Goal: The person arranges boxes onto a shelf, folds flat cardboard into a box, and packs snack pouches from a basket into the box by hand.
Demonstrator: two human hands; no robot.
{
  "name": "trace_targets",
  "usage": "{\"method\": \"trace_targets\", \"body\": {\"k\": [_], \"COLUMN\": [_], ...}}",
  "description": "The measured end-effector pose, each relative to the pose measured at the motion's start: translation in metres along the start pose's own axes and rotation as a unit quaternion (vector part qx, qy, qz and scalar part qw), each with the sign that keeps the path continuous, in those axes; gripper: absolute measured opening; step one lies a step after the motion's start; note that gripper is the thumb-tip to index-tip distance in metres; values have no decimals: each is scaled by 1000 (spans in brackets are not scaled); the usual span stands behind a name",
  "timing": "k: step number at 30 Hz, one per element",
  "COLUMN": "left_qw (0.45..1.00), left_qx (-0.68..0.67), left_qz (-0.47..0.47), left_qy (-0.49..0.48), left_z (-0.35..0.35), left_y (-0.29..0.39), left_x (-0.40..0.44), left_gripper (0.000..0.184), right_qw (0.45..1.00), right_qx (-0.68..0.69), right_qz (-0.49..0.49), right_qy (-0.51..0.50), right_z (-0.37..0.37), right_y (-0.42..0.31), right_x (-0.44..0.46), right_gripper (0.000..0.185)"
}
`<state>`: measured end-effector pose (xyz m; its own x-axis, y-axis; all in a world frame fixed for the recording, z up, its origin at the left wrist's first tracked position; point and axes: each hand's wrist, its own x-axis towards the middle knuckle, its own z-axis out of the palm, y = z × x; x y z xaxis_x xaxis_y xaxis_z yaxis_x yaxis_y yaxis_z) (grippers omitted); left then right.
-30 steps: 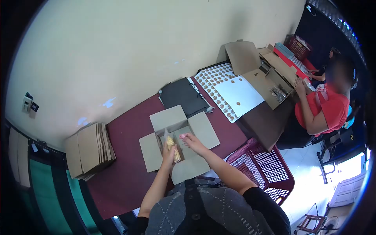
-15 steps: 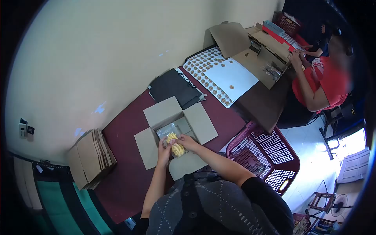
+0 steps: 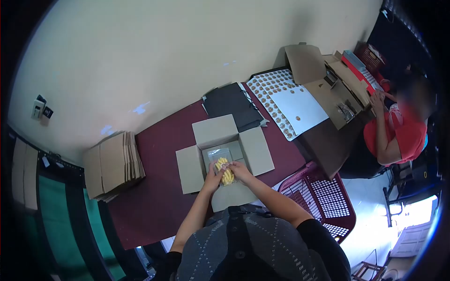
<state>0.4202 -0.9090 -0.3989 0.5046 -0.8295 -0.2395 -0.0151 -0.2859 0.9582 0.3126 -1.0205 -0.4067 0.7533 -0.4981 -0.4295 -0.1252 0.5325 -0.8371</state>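
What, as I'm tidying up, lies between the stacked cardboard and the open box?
Only maroon tabletop shows between the cardboard and box in the head view.

A clear bag (image 3: 219,153) with yellow contents (image 3: 224,171) is held in both hands above the open carton (image 3: 215,131).

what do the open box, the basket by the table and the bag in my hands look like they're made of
Open box: matt brown cardboard, judging by its stiff, creased flaps.
Basket: probably moulded plastic, dark red, slightly glossy, with regular rows of holes.
Bag in your hands: likely thin, shiny clear plastic film; the yellow pieces show through, their material unclear.
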Motion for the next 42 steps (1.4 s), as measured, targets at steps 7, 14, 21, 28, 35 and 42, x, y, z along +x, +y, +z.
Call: {"method": "trace_targets", "body": {"k": [7, 14, 21, 28, 35, 42], "left_qw": [974, 972, 948, 944, 960, 979], "left_qx": [-212, 163, 280, 304, 264, 165], "left_qz": [-60, 105, 119, 112, 71, 70], "left_qy": [-58, 135, 97, 59, 56, 94], "left_z": [-2, 6, 6, 7, 6, 8], "left_y": [-2, 23, 19, 20, 18, 39], "left_x": [2, -17, -21, -21, -18, -24], "left_gripper": [47, 61, 55, 46, 46, 74], "right_qw": [995, 996, 961, 913, 928, 936], "right_qx": [-87, -37, -264, -404, -339, -338], "right_qz": [-16, 3, -8, 11, -98, -51], "right_qy": [46, 80, 81, 54, 122, 87], "right_z": [5, 14, 10, 4, 8, 6], "right_y": [-3, -27, -13, 1, -1, -8], "right_x": [-2, -17, 1, 11, 0, 2], "right_gripper": [29, 40, 80, 84, 67, 69]}}
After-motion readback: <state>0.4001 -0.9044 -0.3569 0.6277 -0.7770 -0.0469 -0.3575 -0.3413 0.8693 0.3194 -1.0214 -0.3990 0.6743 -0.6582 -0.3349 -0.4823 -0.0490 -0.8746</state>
